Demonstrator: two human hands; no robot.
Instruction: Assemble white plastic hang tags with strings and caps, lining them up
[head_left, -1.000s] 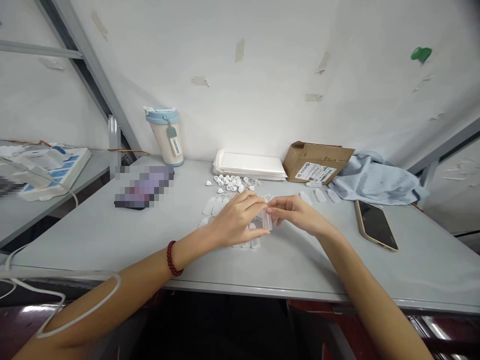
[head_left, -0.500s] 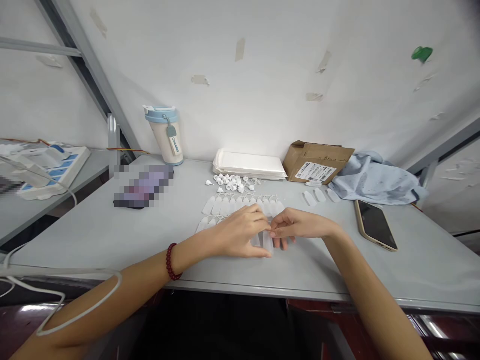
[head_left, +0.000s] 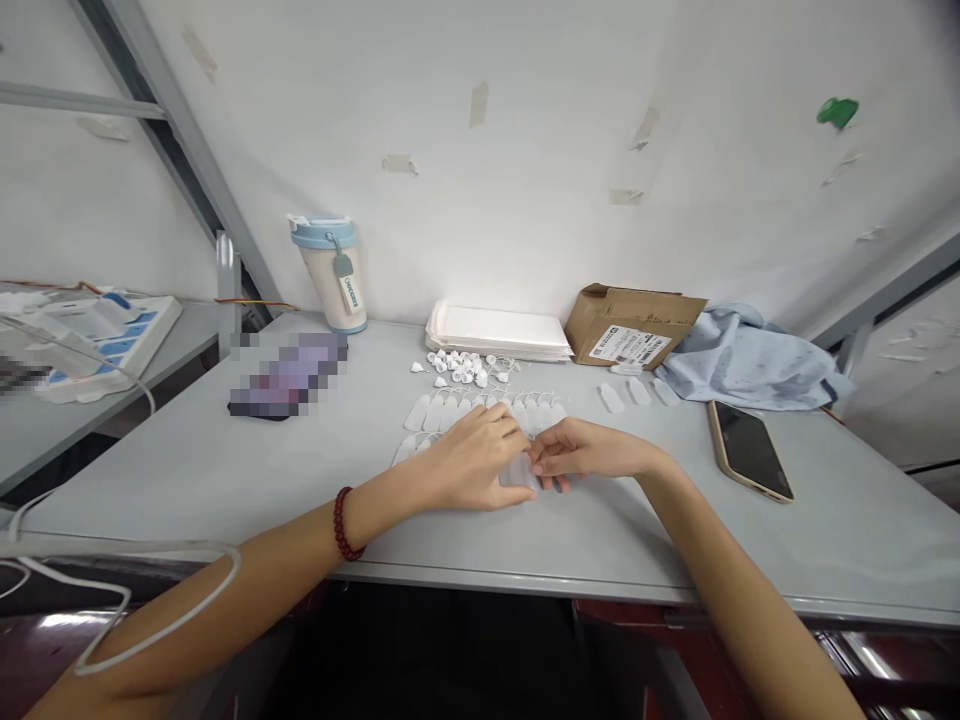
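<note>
One clear tag [head_left: 519,470] sits low between both hands now, closer to the front edge of the bench [head_left: 300,480] than a second ago, so I'd call it nearly lined up. Left hand [head_left: 472,455] has its grip fairly wide around it, thumb at one end, fingers at the other; can't tell if it's pressing. Right hand [head_left: 585,450] has a narrow grip at the tag's edge, but what's pinched is hidden. Headcount: back row [head_left: 433,412], maybe nine showing, hands cover some; front row [head_left: 405,448], at least two visible; three loose tags [head_left: 638,391] off right; roughly twenty caps [head_left: 465,362], too heaped for an exact number. Also one box [head_left: 611,315], one cup [head_left: 330,280], one cloth [head_left: 757,360], one white stack [head_left: 502,325], one phone [head_left: 750,450] at right.
</note>
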